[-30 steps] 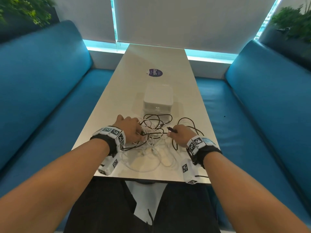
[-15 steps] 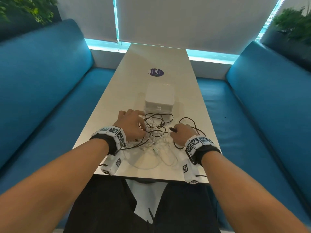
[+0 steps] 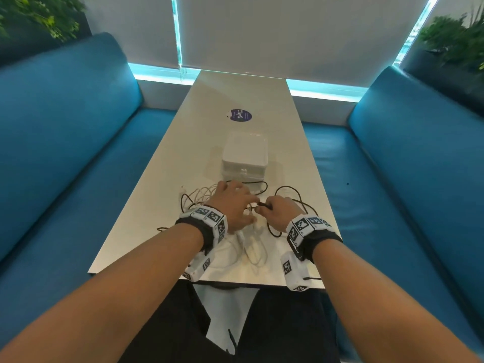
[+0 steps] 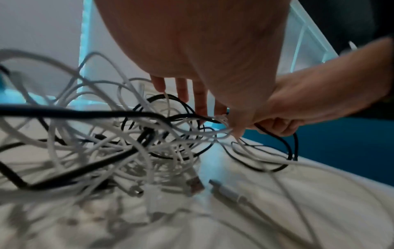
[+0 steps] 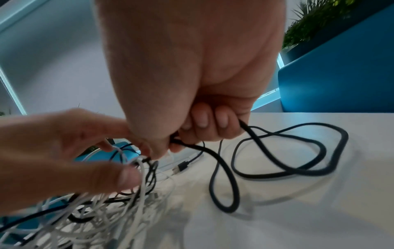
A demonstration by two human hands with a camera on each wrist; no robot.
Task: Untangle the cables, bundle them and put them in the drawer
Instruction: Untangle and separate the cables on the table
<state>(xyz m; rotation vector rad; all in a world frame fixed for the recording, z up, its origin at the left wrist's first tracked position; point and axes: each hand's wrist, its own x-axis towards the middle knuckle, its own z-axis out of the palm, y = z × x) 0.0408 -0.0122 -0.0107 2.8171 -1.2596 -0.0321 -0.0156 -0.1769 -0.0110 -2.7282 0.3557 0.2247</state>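
Since a second ago my left hand [image 3: 234, 204] has slid right, meeting my right hand [image 3: 279, 212] over the tangle [image 4: 119, 148]. Right grip clenches the black cable [image 5: 277, 170], looping rightward; left fingers [image 4: 200, 99] pinch white strands. The closed drawer box [image 3: 245, 159] lies straight ahead on the pale surface [image 3: 235, 90] between blue benches [image 3: 65, 142].

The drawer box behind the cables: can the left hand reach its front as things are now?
Probably yes. The left hand is just before the drawer box, with only loose cables between, but its fingers are busy in the tangle, so it must let go first.
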